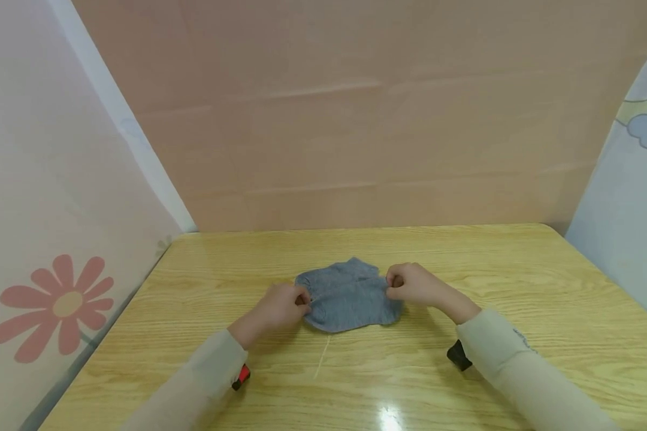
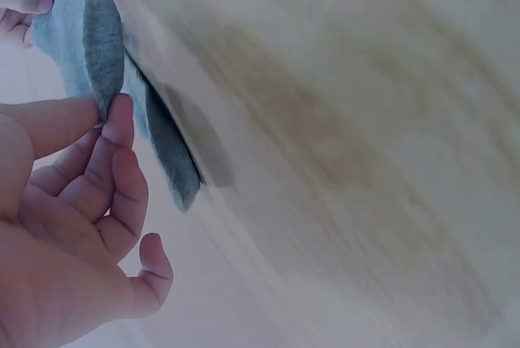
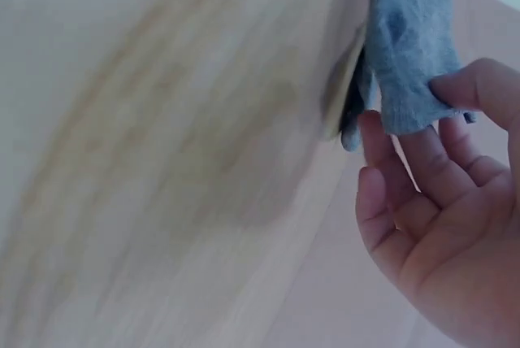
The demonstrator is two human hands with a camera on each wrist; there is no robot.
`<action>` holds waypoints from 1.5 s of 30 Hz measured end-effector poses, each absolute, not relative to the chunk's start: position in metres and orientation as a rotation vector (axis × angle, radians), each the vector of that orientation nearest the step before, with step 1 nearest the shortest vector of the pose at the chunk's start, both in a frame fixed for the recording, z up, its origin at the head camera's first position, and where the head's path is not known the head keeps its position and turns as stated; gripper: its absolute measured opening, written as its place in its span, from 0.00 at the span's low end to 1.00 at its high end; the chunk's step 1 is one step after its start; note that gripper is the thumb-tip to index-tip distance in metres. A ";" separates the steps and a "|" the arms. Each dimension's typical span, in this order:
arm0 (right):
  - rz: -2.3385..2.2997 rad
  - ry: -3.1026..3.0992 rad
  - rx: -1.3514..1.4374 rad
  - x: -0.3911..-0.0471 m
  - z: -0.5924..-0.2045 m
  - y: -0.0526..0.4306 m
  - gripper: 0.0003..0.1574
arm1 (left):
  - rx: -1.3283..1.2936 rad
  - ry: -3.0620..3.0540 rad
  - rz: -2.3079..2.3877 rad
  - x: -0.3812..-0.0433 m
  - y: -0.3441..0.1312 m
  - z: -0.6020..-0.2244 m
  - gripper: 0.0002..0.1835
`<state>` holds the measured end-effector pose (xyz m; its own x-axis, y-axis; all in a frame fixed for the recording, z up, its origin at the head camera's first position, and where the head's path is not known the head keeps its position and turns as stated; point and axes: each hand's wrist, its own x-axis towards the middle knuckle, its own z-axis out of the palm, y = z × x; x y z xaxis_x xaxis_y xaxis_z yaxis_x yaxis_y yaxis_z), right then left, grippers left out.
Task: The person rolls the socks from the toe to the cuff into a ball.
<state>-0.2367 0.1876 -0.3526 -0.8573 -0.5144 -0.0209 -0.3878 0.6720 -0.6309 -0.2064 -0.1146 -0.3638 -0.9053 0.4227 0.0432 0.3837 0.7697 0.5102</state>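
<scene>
A small grey-blue cloth (image 1: 350, 296) lies spread low over the table between the two hands, its outline uneven with a peak at the far edge. At its left edge my left hand (image 1: 283, 305) pinches the fabric between thumb and fingertip; in the left wrist view a fold of the cloth (image 2: 101, 39) bulges up from that pinch. On the opposite side my right hand (image 1: 417, 284) grips the right edge. The right wrist view has the thumb on top of the cloth (image 3: 410, 47) and fingers underneath.
The wood-grain table (image 1: 194, 269) reaches back to a brown papered wall (image 1: 356, 120). A red and black object (image 1: 241, 377) shows by the left cuff, and a black object (image 1: 458, 356) by the right sleeve. Printed side panels (image 1: 59, 179) stand at left and right.
</scene>
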 end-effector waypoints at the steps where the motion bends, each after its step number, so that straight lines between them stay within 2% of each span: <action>1: -0.980 2.685 -0.721 -0.240 -0.351 0.188 0.04 | 0.621 2.876 0.847 -0.209 -0.116 -0.363 0.02; 4: -1.051 2.689 -0.664 -0.250 -0.348 0.187 0.06 | 0.533 2.842 0.980 -0.218 -0.118 -0.358 0.02; 12: -1.063 2.757 -0.573 -0.277 -0.340 0.176 0.18 | 0.345 2.893 1.077 -0.242 -0.117 -0.347 0.08; 18: -1.079 2.745 -0.520 -0.287 -0.345 0.167 0.18 | 0.218 2.877 1.114 -0.244 -0.117 -0.352 0.04; 28: -1.038 2.697 -0.458 -0.283 -0.350 0.167 0.14 | 0.351 2.887 0.975 -0.238 -0.114 -0.360 0.04; 35: -0.848 2.791 -0.555 -0.282 -0.354 0.165 0.12 | 0.426 2.878 0.794 -0.238 -0.112 -0.361 0.07; 42: -0.638 2.894 -0.546 -0.278 -0.350 0.168 0.21 | 0.620 2.777 0.782 -0.233 -0.113 -0.365 0.09; 45: -0.609 2.940 -0.580 -0.270 -0.342 0.168 0.21 | 0.658 2.740 0.749 -0.228 -0.112 -0.363 0.10</action>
